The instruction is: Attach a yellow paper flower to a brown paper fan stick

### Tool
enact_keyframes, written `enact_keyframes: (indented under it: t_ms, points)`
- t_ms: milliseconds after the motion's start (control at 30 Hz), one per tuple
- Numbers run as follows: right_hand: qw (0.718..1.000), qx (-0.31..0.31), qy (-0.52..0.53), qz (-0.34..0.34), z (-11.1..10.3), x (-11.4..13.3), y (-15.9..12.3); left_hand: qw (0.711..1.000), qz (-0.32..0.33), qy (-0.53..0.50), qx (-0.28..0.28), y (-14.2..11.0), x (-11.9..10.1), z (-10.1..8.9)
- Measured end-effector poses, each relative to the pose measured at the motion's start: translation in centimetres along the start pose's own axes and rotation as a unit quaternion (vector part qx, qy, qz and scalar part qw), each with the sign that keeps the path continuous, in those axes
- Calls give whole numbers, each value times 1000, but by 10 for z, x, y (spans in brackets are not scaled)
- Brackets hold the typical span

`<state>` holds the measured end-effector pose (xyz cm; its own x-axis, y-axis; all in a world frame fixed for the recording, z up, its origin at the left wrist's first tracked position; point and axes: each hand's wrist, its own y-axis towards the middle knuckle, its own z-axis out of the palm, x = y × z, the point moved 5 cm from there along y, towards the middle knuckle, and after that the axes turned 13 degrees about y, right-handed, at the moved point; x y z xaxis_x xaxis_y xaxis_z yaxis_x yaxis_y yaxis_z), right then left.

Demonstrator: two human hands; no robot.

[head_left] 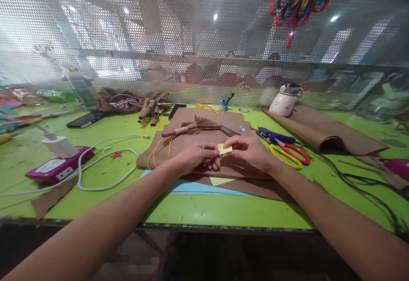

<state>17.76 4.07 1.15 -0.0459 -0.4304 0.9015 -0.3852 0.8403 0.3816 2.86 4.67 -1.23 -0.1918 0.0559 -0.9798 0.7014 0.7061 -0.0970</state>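
Observation:
A small piece of yellow paper (225, 149) is pinched between my two hands over the brown paper (179, 159). My left hand (201, 156) grips its left end, fingers curled. At the right end, my right hand (251, 151) holds it between thumb and fingers. Just beyond lies a rolled and pleated brown paper craft piece (191, 127) with yellow string attached. Scissors with red and yellow handles (289, 155) and a blue-handled tool (276, 136) rest to the right. Under the brown paper, blue sheets (191, 188) and a pale yellow sheet (220, 181) stick out.
On the left are a purple power strip (60, 163), a white cable (105, 187) and a phone (85, 119). Rolled brown paper pieces (153, 108) lie at the back. A white bottle (285, 99) stands by a large brown paper roll (332, 131); black cables (361, 181) run along the right.

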Motion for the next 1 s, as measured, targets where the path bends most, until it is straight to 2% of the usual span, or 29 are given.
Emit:
enact_keyframes:
  t_ms: [167, 433, 733, 1000]
  points:
    - [999, 10, 29, 30, -2, -2, -1, 997, 4, 72, -7, -3, -5, 1]
    - [994, 97, -39, -21, 0, 8, -2, 991, 17, 133, -4, -5, -10, 2]
    - [993, 77, -65, -63, -1, 8, -2, 992, 14, 127, 8, -4, -11, 3]
    - [995, 78, -44, -44, -2, 8, -4, 993, 11, 116, 20, -3, -7, 2]
